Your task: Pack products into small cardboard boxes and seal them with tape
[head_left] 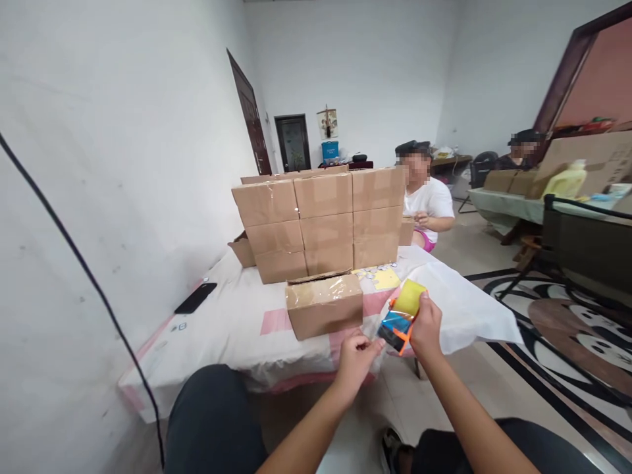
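Observation:
In my right hand [426, 324] is a tape dispenser [396, 322] with blue, black and orange parts and a yellowish roll of packing tape [409, 297]. My left hand [356, 361] is closed in a pinch at the dispenser's front end, where the clear tape seems to start; the strip itself is hard to see. Just beyond my hands a cardboard box [326, 313] sits on the cloth-covered table [222, 349], with shiny tape along its top. The dispenser is held in the air to the right of this box.
Behind it rises a stack of cardboard boxes [323, 220]. Yellow sheets with small labels [385, 278] lie right of the box, and a phone [196, 298] lies at left. A person in white [437, 204] sits beyond the stack. A black cable [83, 263] hangs at left.

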Motion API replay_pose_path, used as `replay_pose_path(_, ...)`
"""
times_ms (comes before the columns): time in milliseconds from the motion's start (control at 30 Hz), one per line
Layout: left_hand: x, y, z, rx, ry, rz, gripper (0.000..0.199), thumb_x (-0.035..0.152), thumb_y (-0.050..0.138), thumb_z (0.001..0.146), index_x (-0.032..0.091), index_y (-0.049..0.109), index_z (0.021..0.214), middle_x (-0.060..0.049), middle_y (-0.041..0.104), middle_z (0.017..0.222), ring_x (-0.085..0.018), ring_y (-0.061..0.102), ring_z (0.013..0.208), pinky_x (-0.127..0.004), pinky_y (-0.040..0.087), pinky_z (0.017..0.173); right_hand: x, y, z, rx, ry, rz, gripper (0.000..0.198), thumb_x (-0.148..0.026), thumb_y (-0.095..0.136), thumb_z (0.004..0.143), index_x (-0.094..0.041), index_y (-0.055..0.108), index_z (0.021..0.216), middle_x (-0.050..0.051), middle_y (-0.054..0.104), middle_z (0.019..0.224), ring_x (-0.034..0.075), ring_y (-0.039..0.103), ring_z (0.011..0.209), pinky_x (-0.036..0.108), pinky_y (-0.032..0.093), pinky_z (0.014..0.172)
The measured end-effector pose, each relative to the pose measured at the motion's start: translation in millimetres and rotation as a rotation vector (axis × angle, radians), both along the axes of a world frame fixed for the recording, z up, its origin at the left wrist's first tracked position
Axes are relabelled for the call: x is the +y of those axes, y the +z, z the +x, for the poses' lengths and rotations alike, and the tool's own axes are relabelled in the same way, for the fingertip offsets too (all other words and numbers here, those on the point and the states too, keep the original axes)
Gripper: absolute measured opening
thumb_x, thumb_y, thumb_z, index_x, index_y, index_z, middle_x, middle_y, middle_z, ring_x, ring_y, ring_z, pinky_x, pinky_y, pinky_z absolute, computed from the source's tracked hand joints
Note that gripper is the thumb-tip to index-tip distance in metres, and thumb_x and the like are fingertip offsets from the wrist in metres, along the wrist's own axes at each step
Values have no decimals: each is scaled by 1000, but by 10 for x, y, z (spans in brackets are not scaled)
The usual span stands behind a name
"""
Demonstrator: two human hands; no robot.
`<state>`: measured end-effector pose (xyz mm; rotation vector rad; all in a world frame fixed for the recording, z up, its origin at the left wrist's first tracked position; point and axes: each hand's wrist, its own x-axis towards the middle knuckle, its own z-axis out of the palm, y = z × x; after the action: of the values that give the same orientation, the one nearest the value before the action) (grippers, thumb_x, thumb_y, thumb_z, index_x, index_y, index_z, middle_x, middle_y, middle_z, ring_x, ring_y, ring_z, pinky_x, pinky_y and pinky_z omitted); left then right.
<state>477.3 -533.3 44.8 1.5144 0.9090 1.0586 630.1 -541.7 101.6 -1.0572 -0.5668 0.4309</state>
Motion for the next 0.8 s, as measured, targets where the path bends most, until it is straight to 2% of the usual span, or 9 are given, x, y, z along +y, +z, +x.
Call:
replay_pose_path(200,-20,-26,5,-50,-122,-114,56,71,70,68,18,59,53,2,47,53,-11,37,55,-29,28,58,-44,35,-47,133,-25,-23,52,-67,66,75,-16,58,75,-3,56,60,12,52,51,26,44,49)
replay_pose_path(300,-31,-1,-12,-66,-150,-128,59,75,70,67,18,60,55,1,49,54,-11,39,55,-28,29,57,-60,63,-70,172,-59,-38,46,-61,67,76,-16,59,78,-3,58,62,12,54,53,25,45,49)
replay_pose_path(433,-16,-46,-32,-70,-190,-102,65,80,70,62,17,59,55,-1,51,54,-11,40,53,-27,29,53,-69,81,-101,247,-21,-6,41,-55,68,76,-15,61,83,-3,62,65,13,59,55,24,48,51)
replay_pose_path(600,9,-150,-110,-78,-201,82,69,82,68,63,17,49,50,3,42,49,-9,36,52,-25,28,52,-125,100,-206,376,129,42,40,-53,73,73,-16,63,83,-1,68,67,15,63,53,26,52,52)
replay_pose_path(700,-14,-119,-158,-80,-209,247,67,78,69,68,18,46,48,2,45,50,-11,41,56,-27,32,57,-173,109,-277,472,275,53,39,-53,71,75,-16,66,85,1,70,66,17,65,52,29,55,52)
replay_pose_path(800,-74,-48,-200,-85,-226,371,60,68,67,78,18,48,50,1,49,52,-12,44,56,-28,34,58,-201,130,-291,513,432,85,39,-55,66,78,-16,68,82,5,69,63,21,65,52,34,56,53)
